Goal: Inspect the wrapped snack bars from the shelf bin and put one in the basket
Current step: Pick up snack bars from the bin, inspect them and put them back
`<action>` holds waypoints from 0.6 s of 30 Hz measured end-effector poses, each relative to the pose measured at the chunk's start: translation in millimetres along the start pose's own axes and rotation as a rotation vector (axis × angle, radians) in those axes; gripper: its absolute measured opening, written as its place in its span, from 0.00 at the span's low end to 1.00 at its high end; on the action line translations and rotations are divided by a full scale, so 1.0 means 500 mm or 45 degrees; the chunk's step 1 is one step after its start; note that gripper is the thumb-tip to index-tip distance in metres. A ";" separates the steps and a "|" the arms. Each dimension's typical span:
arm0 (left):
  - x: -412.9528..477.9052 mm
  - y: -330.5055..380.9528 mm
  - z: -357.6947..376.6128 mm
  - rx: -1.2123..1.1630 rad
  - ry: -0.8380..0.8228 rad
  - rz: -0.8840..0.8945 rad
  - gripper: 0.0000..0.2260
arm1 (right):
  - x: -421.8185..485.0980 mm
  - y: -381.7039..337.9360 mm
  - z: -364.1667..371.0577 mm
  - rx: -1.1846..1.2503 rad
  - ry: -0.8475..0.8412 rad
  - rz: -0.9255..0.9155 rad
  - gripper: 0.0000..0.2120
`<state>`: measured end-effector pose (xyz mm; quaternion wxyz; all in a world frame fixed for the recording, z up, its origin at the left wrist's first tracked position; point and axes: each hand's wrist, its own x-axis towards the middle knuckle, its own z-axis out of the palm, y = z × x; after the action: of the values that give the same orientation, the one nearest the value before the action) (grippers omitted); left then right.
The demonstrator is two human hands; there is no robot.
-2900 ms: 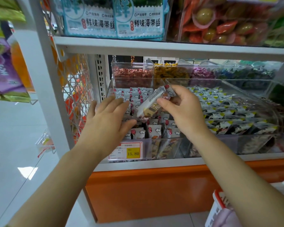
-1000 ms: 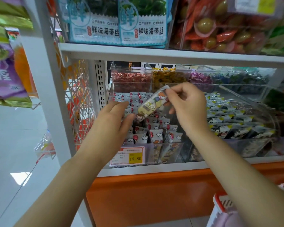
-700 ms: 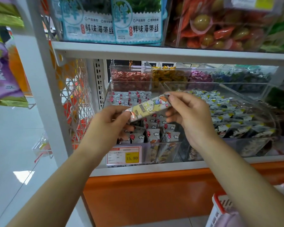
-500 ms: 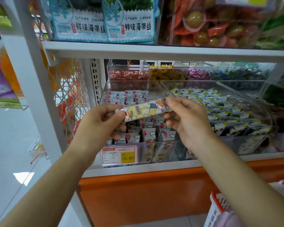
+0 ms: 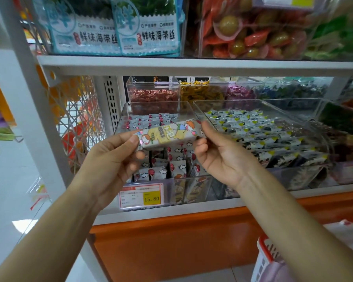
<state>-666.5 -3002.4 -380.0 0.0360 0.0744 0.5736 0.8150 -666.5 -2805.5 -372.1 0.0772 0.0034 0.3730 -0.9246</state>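
A wrapped snack bar (image 5: 168, 133), pale yellow with cartoon figures, is held level in front of the shelf. My left hand (image 5: 115, 157) pinches its left end and my right hand (image 5: 218, 155) pinches its right end. Behind it stands the clear shelf bin (image 5: 122, 119), full of several similar white wrapped bars with red marks. The basket (image 5: 266, 255), white with a red rim, shows at the bottom right under my right forearm.
A second clear bin (image 5: 306, 110) of dark wrapped snacks sits to the right. Small clear boxes of sweets (image 5: 153, 96) line the back. A yellow price tag (image 5: 142, 195) hangs on the bin front. The upper shelf (image 5: 192, 66) overhangs closely; the orange base (image 5: 171, 245) is below.
My left hand went from open beside the bar to pinching its left end. Both hands turned the bar from tilted to level, printed face towards me.
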 end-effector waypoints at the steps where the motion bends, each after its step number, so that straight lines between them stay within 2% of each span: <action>1: 0.001 0.001 -0.003 -0.011 0.013 -0.006 0.06 | -0.002 -0.001 0.001 -0.009 -0.052 0.000 0.05; 7: -0.001 0.007 -0.015 -0.089 0.020 -0.031 0.10 | -0.009 -0.005 -0.001 -0.120 -0.227 -0.031 0.07; 11: -0.003 0.010 -0.015 -0.093 0.014 -0.023 0.19 | -0.009 -0.011 -0.005 -0.168 -0.242 -0.073 0.14; 13: -0.002 0.010 -0.014 -0.116 0.011 0.002 0.17 | -0.008 -0.014 -0.007 -0.173 -0.238 -0.087 0.15; 15: -0.001 0.009 -0.012 -0.131 -0.003 0.036 0.11 | -0.008 -0.016 -0.009 -0.193 -0.225 -0.102 0.14; 18: -0.001 0.009 -0.014 -0.132 -0.018 0.096 0.12 | -0.007 -0.017 -0.013 -0.237 -0.181 -0.151 0.11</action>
<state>-667.2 -3010.2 -378.0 0.0133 0.0997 0.5271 0.8438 -664.4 -2794.5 -370.7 0.0486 -0.0915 0.4504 -0.8868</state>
